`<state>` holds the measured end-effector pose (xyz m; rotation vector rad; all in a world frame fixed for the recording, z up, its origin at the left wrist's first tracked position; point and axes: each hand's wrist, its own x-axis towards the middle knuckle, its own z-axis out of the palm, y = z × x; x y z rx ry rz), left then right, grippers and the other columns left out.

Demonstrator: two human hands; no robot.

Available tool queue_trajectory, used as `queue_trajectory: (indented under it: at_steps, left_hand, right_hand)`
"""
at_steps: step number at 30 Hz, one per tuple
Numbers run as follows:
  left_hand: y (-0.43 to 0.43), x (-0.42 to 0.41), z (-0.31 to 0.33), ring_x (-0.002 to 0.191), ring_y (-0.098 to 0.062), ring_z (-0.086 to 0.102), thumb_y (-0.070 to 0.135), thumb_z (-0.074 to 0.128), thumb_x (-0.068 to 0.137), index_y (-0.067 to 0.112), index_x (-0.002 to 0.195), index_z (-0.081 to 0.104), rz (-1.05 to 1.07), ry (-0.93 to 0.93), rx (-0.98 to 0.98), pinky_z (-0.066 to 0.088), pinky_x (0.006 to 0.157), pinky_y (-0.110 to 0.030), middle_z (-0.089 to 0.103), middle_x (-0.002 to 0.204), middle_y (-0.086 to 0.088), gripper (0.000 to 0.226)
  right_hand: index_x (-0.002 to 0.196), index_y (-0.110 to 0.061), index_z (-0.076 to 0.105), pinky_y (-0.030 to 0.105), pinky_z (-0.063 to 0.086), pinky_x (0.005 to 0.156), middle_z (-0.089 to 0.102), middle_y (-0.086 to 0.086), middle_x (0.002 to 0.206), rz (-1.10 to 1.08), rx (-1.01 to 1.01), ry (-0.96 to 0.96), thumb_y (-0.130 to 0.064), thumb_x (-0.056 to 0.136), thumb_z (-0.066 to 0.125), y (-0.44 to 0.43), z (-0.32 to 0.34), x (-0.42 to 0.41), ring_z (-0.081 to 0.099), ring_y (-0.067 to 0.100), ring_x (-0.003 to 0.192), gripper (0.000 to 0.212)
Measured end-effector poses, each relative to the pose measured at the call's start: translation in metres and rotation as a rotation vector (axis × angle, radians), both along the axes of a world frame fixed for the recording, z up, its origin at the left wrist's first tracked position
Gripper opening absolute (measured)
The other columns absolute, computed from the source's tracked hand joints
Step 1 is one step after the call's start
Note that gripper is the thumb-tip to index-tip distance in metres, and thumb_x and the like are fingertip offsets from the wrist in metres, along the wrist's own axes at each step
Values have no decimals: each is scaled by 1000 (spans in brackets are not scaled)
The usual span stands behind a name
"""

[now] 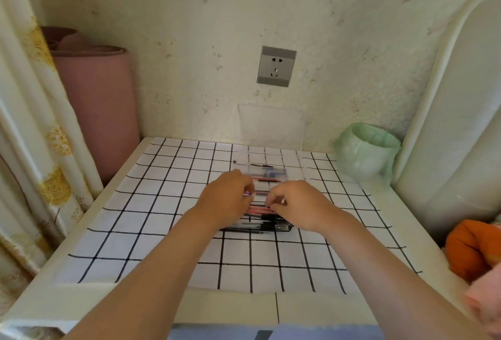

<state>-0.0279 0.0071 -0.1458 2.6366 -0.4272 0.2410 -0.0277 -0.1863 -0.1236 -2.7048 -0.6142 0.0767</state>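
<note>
A pile of pens [260, 220], red, black and clear, lies in the middle of a white cloth with a black grid [162, 204] on a small table. Behind the pile a clear plastic case [267, 173] holds a few more pens. My left hand [229, 198] hovers over the left end of the pile, fingers curled, pinching the end of a pen with a purple tip. My right hand [295, 204] is over the right end, its fingers curled onto a red pen. The hands hide much of the pile.
A small bin lined with a green bag [366, 150] stands at the back right corner. A rolled pink mat [100, 112] leans at the left beside a curtain [35, 122]. Orange and pink fabric [471, 250] lies at the right edge. A wall socket [276, 66] is behind.
</note>
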Motion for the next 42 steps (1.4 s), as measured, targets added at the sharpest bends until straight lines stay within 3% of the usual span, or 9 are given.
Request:
queue_trajectory:
  at_steps: [3,7,11,16,21,27,30,36,42]
  left_hand:
    - [-4,-9,1,93,-11,57,29,60,93,29,97,67,-62,76,55,50,79,-29,58,99,11,9]
    - [-6,-16,3,89,-6,58,34,66,87,33,96,67,-124,176,60,50,77,-25,60,97,14,9]
    - [-4,-18,1,92,-3,55,39,74,79,36,98,66,-147,231,116,51,81,-26,59,99,17,21]
    - [-6,-18,1,93,-5,55,36,73,81,34,102,67,-150,216,139,48,78,-24,59,101,15,21]
    - [-13,-18,4,91,-10,55,34,64,90,31,102,67,-152,161,118,49,79,-28,58,98,11,13]
    - [-16,-24,10,72,-8,54,30,61,93,31,93,61,-198,237,59,46,66,-26,57,81,12,1]
    - [-16,-26,11,63,-6,49,35,60,94,31,89,62,-208,287,23,41,61,-23,55,72,10,6]
    - [-17,-28,12,58,0,52,33,55,97,25,95,72,-223,337,-20,40,57,-16,68,78,6,19]
    - [-11,-27,16,58,2,51,33,55,98,37,81,64,-226,326,-57,40,57,-10,65,72,10,19]
  right_hand:
    - [96,-31,74,24,52,78,65,-19,87,-27,-5,74,-24,89,67,-10,-2,-7,61,1,80,12]
    - [95,-32,74,25,53,74,63,-19,81,-8,-46,127,-31,83,72,-18,-2,-12,61,-1,77,12]
    - [99,-34,71,22,44,64,62,-17,83,47,-146,65,-37,81,72,-18,-5,-17,58,4,77,19]
    - [97,-31,70,24,42,65,61,-16,83,54,-126,21,-34,84,68,-19,-5,-16,57,6,79,13]
    - [95,-29,63,29,49,72,61,-12,92,29,-15,8,-30,86,65,-24,-2,-17,58,11,84,10]
    - [102,-26,56,34,43,65,57,-7,86,103,-116,86,-30,98,46,-20,-7,-21,56,18,80,12]
    - [89,-23,55,35,42,64,57,-3,81,127,-142,127,-33,102,41,-17,-3,-25,56,19,76,21]
    - [97,-19,58,39,50,78,63,0,90,111,-127,160,-34,104,39,-15,-3,-29,58,20,83,25]
    - [99,-20,58,36,46,70,57,-6,78,124,-121,64,-39,104,37,-15,-4,-29,55,18,77,29]
